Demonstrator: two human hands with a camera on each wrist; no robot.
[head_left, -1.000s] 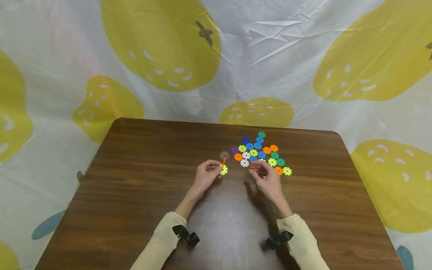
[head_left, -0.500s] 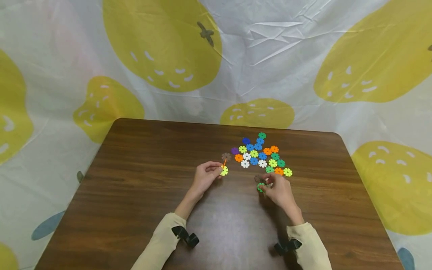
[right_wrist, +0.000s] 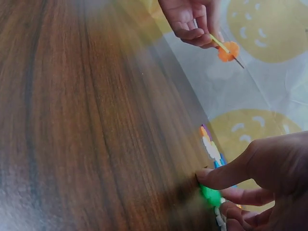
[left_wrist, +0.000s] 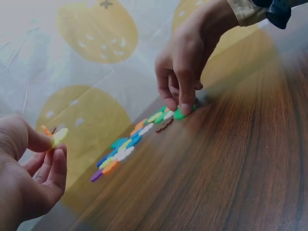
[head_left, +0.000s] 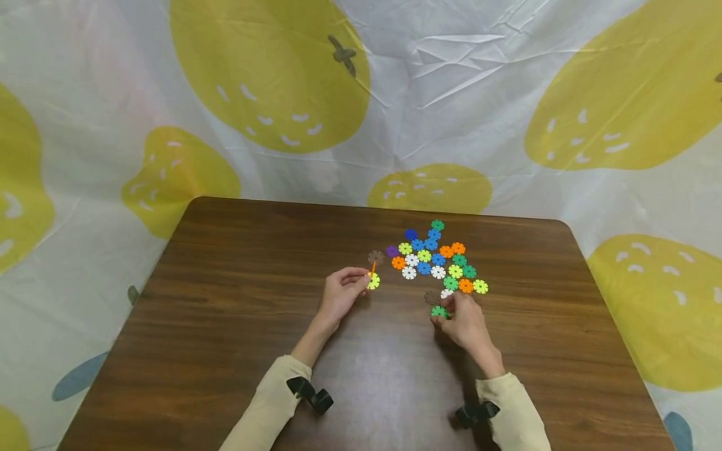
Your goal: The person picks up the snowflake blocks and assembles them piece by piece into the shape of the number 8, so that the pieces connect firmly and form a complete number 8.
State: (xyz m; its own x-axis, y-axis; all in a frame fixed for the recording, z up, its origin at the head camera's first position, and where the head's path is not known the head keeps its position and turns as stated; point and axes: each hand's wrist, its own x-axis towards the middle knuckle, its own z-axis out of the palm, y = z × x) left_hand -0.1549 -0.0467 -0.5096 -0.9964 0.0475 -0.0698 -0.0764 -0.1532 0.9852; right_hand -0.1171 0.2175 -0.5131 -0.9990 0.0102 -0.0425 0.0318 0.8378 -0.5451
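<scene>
Green disc lying flat on surface, at near edge of coloured disc pile. I am seeing right hand pinching it with fingertips, so this hand is nearer. Left hand is pinching joined yellow-and-orange pair above surface, well apart to left of green disc.

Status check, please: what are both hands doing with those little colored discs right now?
Left hand holds joined yellow-orange discs. Right hand pinching green disc on table. Pile beside, nothing blocking.
</scene>
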